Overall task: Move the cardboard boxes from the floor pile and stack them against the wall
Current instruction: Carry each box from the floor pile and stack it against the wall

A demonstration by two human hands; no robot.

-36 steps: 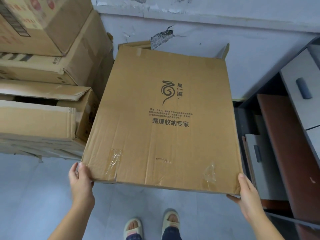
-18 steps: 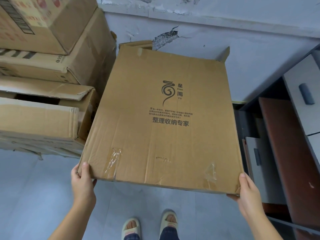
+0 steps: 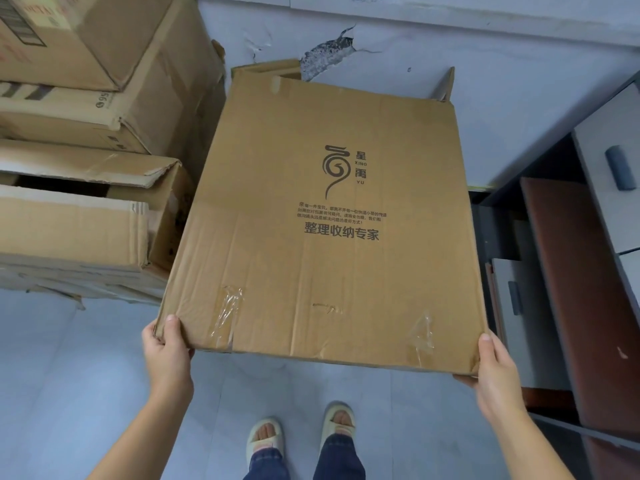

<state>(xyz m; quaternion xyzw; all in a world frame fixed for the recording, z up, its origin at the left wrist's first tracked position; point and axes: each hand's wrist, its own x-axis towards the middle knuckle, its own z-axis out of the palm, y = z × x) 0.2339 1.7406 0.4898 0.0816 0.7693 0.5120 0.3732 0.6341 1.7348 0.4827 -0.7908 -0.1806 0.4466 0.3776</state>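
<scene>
A large brown cardboard box [image 3: 322,216] with a printed logo and dark lettering fills the middle of the view, its far flaps reaching toward the grey wall [image 3: 450,57]. My left hand [image 3: 168,353] grips its near left corner, thumb on top. My right hand [image 3: 493,368] grips the near right corner the same way. The box hangs above the floor, tilted up toward the wall. To its left stands a stack of cardboard boxes [image 3: 86,140] against the wall.
A desk with a grey drawer front [image 3: 609,181] and a reddish-brown panel [image 3: 581,299] stands at the right. The wall has a patch of broken plaster [image 3: 329,50]. My sandalled feet [image 3: 301,434] stand on the grey tiled floor [image 3: 69,393].
The box and both hands have shifted slightly lower and closer to the wall; the grip on both corners is unchanged.
</scene>
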